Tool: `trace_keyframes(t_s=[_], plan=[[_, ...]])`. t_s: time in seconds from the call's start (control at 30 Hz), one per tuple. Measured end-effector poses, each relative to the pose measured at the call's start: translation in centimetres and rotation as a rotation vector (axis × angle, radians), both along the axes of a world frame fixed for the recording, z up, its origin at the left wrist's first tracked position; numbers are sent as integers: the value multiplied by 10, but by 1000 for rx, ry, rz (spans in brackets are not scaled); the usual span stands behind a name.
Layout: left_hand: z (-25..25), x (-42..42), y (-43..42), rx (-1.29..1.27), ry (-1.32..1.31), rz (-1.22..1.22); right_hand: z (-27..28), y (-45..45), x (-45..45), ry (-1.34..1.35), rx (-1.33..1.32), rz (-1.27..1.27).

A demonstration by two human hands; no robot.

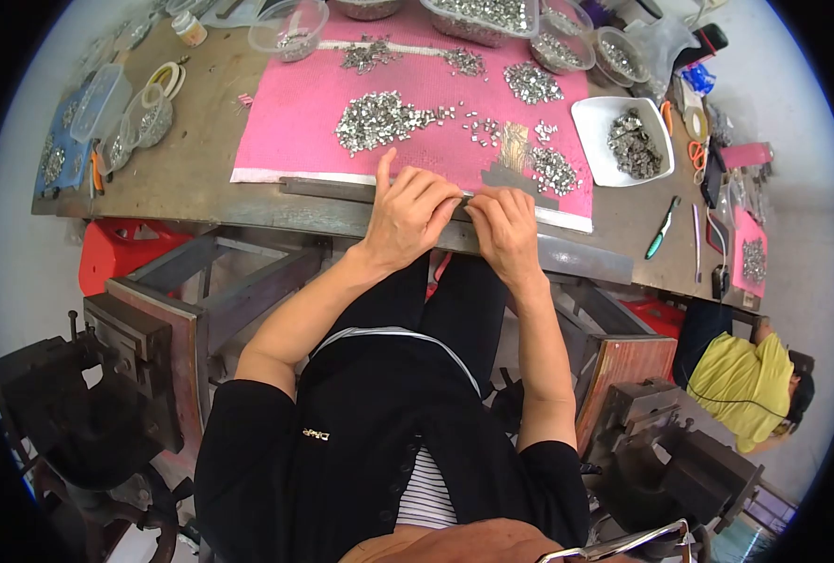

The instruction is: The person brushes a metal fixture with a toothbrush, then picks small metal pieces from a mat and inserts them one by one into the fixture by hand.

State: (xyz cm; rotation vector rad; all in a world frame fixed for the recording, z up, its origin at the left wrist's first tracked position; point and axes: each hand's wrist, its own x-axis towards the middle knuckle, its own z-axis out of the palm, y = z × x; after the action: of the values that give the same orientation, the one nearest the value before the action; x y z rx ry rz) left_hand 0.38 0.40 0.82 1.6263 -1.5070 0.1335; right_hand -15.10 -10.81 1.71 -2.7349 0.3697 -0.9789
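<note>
My left hand [406,208] is at the table's front edge, thumb and fingertips pinched together, index finger raised. Close beside it, my right hand [506,230] pinches with thumb and forefinger. The fingertips of both hands nearly meet over a dark metal bar [328,190] along the edge. Whatever they hold is too small or hidden to make out. Beyond my left hand, a large pile of small shiny metal pieces [375,122] lies on a pink mat [281,131]. A smaller pile of metal pieces [555,172] and a flat grey strip [520,180] lie beyond my right hand.
A white square dish [581,127] of darker metal parts stands right of the mat. Clear tubs [478,36] of pieces line the back. A toothbrush [663,230] and orange-handled scissors [697,155] lie at right. A person in a yellow shirt [741,375] sits at far right.
</note>
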Motion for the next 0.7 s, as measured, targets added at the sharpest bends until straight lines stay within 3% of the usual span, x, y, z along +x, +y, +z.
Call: trace_keyframes(t_s=[0.17,0.4,0.7], plan=[[-1,-3,-4,-18,-14,-8,-6,4,0,-37,-1,-41],[-1,-7,-6,24,-44,-7,-5,-1,-14,-220,381,-158],[-6,-11,-14,32,-34,-80,-6,1,-15,-238,439,-205]])
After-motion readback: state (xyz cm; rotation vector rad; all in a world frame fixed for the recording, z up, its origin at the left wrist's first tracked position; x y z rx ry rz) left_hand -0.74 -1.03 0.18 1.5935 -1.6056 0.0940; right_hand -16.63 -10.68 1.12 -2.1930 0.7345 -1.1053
